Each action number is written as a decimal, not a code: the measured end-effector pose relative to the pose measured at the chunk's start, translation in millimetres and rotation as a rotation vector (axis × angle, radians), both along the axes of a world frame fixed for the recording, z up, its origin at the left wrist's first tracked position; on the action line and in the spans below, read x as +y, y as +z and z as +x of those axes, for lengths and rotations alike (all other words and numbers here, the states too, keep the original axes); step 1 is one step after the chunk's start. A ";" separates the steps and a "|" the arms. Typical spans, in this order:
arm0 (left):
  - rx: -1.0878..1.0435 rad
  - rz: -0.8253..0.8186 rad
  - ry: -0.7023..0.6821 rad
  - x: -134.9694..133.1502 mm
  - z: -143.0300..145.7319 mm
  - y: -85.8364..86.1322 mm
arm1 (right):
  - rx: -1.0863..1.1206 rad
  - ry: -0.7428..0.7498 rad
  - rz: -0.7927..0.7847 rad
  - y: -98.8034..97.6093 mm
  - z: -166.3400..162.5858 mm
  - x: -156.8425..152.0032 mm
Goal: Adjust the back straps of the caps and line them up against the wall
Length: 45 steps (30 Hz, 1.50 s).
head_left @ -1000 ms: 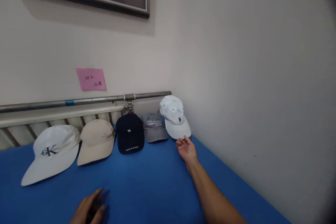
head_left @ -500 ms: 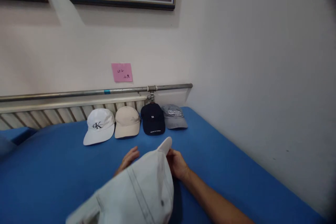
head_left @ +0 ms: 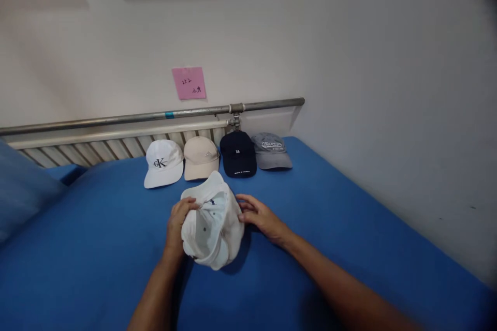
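Note:
I hold a white cap (head_left: pixel 213 225) with a small dark logo between both hands, just above the blue bed surface (head_left: pixel 330 217). My left hand (head_left: pixel 179 222) grips its left side with curled fingers. My right hand (head_left: pixel 259 215) touches its right side, fingers bent against the fabric. Beyond it, a row of caps lies along the wall: a white cap with black letters (head_left: pixel 163 162), a beige cap (head_left: pixel 200 157), a navy cap (head_left: pixel 238 153) and a grey cap (head_left: pixel 271 150).
A metal pipe (head_left: pixel 155 115) and a ribbed radiator (head_left: pixel 77 150) run along the back wall. A pink sticky note (head_left: pixel 189 83) hangs above them. A white wall closes the right side. A blue pillow (head_left: pixel 23 186) sits at the left.
My right hand took the white cap from the right end of the row and brought it near me. My left hand came up and now grips its other side. The view has pulled back.

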<state>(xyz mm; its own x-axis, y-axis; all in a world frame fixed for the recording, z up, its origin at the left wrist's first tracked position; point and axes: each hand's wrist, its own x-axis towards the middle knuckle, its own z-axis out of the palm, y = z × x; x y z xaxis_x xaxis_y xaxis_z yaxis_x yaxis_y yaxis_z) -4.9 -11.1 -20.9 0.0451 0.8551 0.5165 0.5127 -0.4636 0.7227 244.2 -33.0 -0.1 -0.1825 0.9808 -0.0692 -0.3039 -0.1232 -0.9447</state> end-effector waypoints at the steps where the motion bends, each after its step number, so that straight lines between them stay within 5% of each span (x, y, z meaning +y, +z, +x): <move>1: 0.000 -0.008 0.010 0.0 0.0 1.2 | -0.063 -0.008 0.014 -1.2 -2.5 -1.0; 6: -0.020 -0.006 -0.021 -9.9 -3.0 27.1 | -0.168 -0.087 -0.049 -8.6 -6.6 -0.5; 12: 0.230 -0.073 -0.471 -40.4 8.5 79.0 | -0.129 -0.173 -0.122 -14.7 -4.0 1.1; 16: 0.304 -0.264 -0.546 -41.4 23.1 92.4 | -0.138 -0.233 -0.098 -9.0 2.3 4.0; 20: 0.228 -0.474 -0.457 -27.3 35.5 87.5 | -0.204 -0.451 0.107 16.2 16.6 -3.4; 22: 0.202 -0.518 -0.420 -20.8 42.2 82.8 | -0.345 -0.526 0.446 31.0 19.7 -14.8; 25: 0.170 -0.543 -0.447 -16.7 51.9 77.2 | -0.715 -0.413 1.024 44.9 15.4 -33.2; 27: 0.184 -0.528 -0.448 -17.7 56.7 74.3 | -0.933 -0.353 1.186 46.9 10.0 -40.7; 33: 0.153 -0.483 -0.369 -27.6 62.3 61.4 | -1.183 -0.454 1.242 41.2 0.5 -45.6; 37: 0.108 -0.446 -0.324 -31.2 61.9 53.1 | -1.193 -0.255 1.266 38.8 -6.8 -48.5; 45: 0.120 -0.326 -0.354 -36.4 64.4 43.7 | -1.069 -0.240 0.986 23.8 -8.6 -37.3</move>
